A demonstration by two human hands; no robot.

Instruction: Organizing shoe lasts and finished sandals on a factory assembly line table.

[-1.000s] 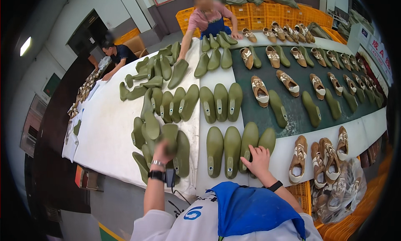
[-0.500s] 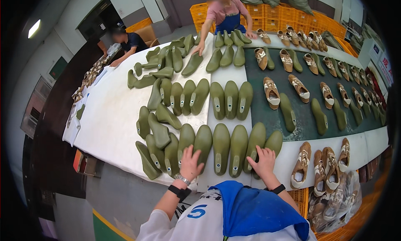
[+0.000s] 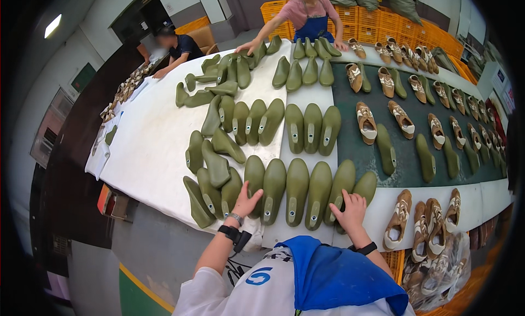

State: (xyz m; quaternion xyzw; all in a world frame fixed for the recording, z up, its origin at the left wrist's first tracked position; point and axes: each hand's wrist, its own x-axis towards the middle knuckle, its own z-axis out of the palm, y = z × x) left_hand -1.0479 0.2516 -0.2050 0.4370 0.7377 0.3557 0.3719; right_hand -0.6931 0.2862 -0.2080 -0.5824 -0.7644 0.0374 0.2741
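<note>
Since the moment before, the left hand [image 3: 247, 202] had slid a little rightward along the near row of olive-green shoe lasts [image 3: 298, 191], and the right hand [image 3: 350, 210] had settled lower on the row's right end. The row lay soles-up along the near edge of the white table [image 3: 147, 152], side by side and touching. The left hand rested flat, fingers spread and unclenched, on the heel ends of the row's left lasts, just beside a loose heap of lasts [image 3: 210, 179] tumbled at the row's left. The right hand lay open, fingers splayed, on the two rightmost lasts, gripping nothing. Right of the row, near the table's edge, stood tan and white shoes [image 3: 397, 219]. Beyond the row, farther across the table, a second row of lasts [image 3: 311, 129] lay parallel. At the table's far side a person in a blue apron [image 3: 313, 21] reached over more lasts.
</note>
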